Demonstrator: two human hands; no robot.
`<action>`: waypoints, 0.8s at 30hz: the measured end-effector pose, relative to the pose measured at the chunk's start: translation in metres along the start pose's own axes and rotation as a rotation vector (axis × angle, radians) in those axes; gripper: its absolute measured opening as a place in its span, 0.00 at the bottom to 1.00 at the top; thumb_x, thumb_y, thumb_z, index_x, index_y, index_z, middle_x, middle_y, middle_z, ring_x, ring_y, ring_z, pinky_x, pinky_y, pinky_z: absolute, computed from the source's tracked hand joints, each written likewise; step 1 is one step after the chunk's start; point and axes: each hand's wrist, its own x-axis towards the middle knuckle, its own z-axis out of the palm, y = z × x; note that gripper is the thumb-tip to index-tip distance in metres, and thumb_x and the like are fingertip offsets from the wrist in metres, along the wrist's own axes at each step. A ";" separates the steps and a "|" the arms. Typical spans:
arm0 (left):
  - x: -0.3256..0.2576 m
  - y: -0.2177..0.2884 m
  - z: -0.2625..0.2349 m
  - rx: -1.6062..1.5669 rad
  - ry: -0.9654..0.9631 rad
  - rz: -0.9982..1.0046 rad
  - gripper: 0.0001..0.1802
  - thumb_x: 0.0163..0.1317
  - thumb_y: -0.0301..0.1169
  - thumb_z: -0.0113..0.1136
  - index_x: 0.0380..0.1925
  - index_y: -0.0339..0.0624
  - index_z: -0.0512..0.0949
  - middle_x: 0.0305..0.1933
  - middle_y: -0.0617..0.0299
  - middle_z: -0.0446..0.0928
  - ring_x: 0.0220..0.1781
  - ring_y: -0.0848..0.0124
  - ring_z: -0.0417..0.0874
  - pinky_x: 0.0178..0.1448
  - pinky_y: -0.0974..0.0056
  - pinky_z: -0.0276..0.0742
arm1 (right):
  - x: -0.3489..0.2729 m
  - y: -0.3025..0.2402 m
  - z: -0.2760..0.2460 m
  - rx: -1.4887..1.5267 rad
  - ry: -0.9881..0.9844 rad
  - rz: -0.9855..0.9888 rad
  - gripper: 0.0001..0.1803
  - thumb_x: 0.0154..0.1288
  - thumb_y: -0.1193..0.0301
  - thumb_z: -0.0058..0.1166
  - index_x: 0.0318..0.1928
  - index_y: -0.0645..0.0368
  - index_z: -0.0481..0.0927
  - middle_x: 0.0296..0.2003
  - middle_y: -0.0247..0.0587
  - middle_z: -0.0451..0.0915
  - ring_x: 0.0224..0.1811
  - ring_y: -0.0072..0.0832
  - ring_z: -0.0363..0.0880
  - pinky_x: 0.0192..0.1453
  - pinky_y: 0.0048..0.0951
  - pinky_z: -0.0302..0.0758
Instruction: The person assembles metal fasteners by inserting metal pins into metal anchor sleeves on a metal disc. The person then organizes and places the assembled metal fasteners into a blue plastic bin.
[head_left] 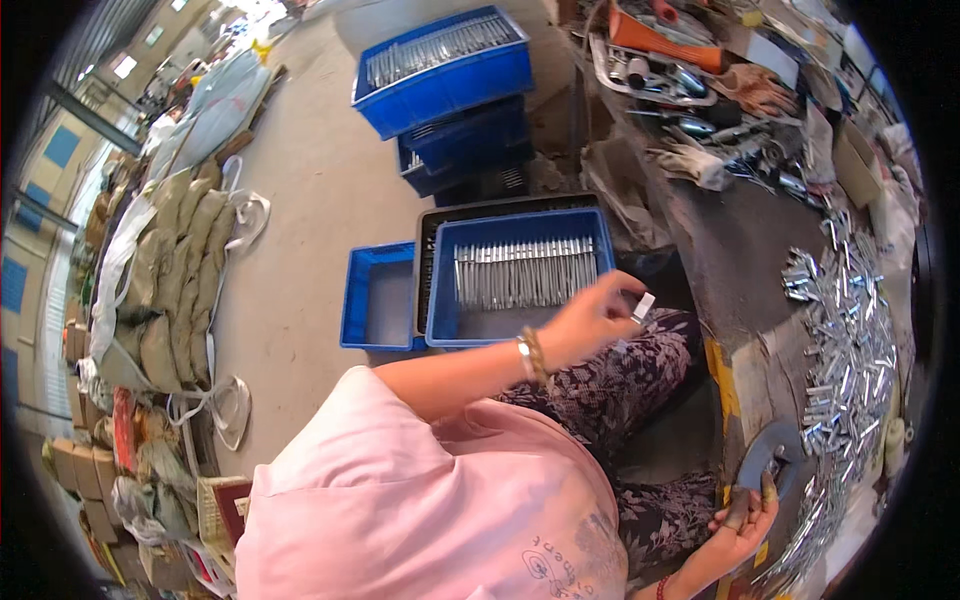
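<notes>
My left hand [598,318], with bracelets at its wrist, is raised over my lap beside a blue crate. Its fingers are closed on a small shiny metal piece [643,308]; blur hides its exact kind. In that blue crate [470,326], slim silver metal rods lie side by side in a row. At the lower right, my right hand [745,520] reaches to a round grey disc [757,462] on the bench edge. The right fingers are pinched together at the disc's centre, where what they hold is too small to make out.
Loose metal pieces [850,350] lie heaped across the bench on the right. Gloves [755,90], tools and an orange funnel-like object [665,40] clutter its far end. Stacked blue crates [445,100] stand ahead, a shallow blue bin [385,300] at left, and filled sacks [180,270] farther left.
</notes>
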 end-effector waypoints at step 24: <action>0.032 -0.130 -0.258 1.317 0.383 -0.695 0.09 0.59 0.27 0.69 0.39 0.40 0.90 0.49 0.45 0.89 0.54 0.51 0.91 0.57 0.51 0.88 | -0.001 0.015 -0.003 0.079 0.022 -0.015 0.18 0.83 0.69 0.49 0.68 0.55 0.79 0.33 0.26 0.76 0.28 0.11 0.66 0.31 0.16 0.61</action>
